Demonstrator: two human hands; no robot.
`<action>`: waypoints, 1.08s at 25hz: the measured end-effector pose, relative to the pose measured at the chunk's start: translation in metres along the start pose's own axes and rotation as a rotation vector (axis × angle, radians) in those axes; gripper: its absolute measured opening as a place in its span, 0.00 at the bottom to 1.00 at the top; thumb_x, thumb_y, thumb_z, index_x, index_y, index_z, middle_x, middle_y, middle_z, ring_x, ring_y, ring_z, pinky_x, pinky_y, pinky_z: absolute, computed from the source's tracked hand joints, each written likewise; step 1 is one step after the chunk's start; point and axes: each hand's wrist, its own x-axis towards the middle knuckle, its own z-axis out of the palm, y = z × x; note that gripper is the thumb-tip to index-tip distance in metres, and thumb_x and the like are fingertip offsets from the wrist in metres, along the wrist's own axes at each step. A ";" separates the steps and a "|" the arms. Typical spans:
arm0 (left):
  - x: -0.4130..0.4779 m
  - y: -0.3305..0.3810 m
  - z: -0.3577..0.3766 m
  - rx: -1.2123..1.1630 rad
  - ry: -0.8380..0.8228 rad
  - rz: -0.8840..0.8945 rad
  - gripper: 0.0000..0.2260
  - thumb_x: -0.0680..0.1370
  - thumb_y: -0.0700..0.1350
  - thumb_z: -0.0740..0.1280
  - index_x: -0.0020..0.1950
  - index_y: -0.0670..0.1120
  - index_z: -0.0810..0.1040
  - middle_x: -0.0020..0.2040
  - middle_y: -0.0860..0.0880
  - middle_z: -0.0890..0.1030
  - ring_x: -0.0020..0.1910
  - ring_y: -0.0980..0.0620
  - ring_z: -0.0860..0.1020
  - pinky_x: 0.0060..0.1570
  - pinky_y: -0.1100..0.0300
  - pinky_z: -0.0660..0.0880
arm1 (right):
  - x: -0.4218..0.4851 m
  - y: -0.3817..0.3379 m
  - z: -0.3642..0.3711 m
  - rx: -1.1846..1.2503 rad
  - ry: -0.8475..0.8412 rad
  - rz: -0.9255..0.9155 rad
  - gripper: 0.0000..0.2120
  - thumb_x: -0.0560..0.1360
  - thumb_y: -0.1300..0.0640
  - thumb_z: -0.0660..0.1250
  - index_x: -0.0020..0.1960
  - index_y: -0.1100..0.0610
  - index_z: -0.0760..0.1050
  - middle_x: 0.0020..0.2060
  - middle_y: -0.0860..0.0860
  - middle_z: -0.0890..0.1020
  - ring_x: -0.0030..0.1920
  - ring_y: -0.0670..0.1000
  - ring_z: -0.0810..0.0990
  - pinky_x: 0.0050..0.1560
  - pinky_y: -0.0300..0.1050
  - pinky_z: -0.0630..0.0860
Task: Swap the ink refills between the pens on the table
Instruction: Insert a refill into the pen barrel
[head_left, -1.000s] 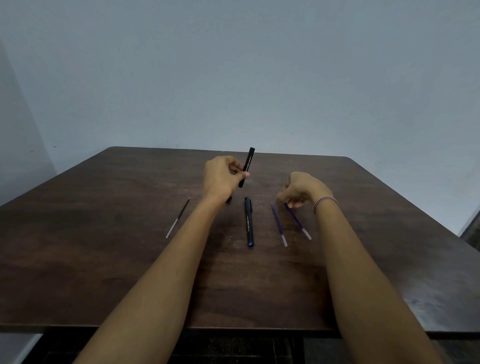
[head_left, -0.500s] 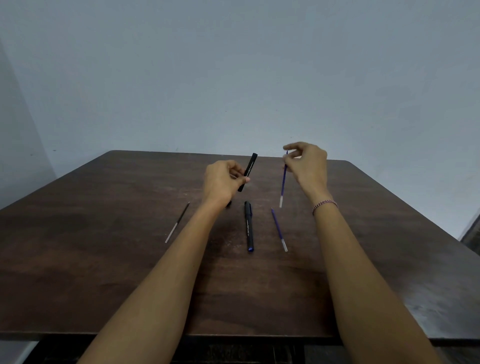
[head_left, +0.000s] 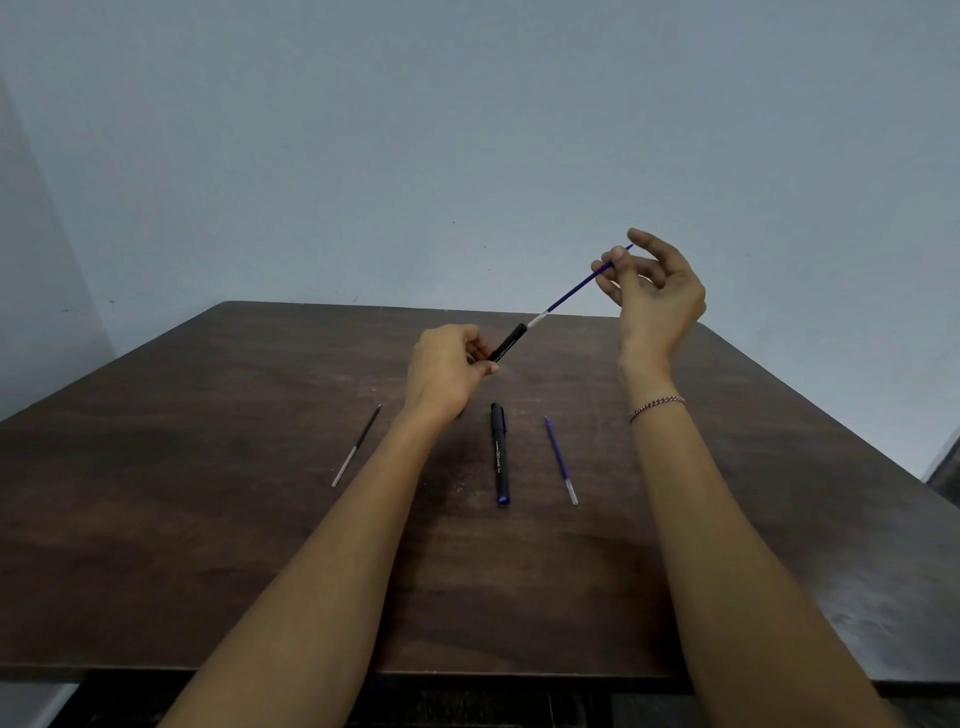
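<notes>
My left hand grips a black pen barrel above the table, its open end tilted up to the right. My right hand pinches a blue ink refill near its far end, raised above the table's back edge. The refill's clear tip meets the barrel's mouth. A second black pen with a blue end lies on the table between my arms. Another blue refill lies just right of it. A dark refill lies left of my left forearm.
The dark wooden table stands against a pale blue-grey wall. My forearms reach over its near edge. A red and white thread bracelet circles my right wrist.
My right hand lifted a blue refill off the table, swung it up and to the right, and brought its tip to the barrel's mouth. My left hand tilted the barrel toward it.
</notes>
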 end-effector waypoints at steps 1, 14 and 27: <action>0.000 0.000 0.000 0.012 0.001 -0.003 0.09 0.67 0.40 0.76 0.37 0.50 0.78 0.33 0.54 0.79 0.36 0.55 0.80 0.43 0.57 0.78 | 0.001 0.000 -0.001 0.034 0.017 0.006 0.07 0.73 0.67 0.69 0.51 0.61 0.79 0.36 0.58 0.84 0.39 0.55 0.86 0.40 0.42 0.81; -0.003 0.004 -0.002 0.031 0.006 -0.001 0.07 0.68 0.41 0.75 0.38 0.50 0.79 0.33 0.55 0.78 0.37 0.54 0.80 0.46 0.54 0.79 | -0.006 0.006 0.004 -0.037 -0.112 0.018 0.08 0.73 0.66 0.69 0.50 0.58 0.80 0.36 0.58 0.83 0.39 0.53 0.86 0.44 0.44 0.82; -0.004 0.001 -0.002 0.054 0.044 -0.015 0.05 0.69 0.40 0.75 0.43 0.47 0.82 0.37 0.52 0.81 0.40 0.53 0.80 0.47 0.54 0.79 | -0.001 0.005 0.002 0.091 -0.037 0.043 0.08 0.74 0.68 0.68 0.52 0.61 0.79 0.36 0.59 0.83 0.40 0.55 0.85 0.42 0.42 0.81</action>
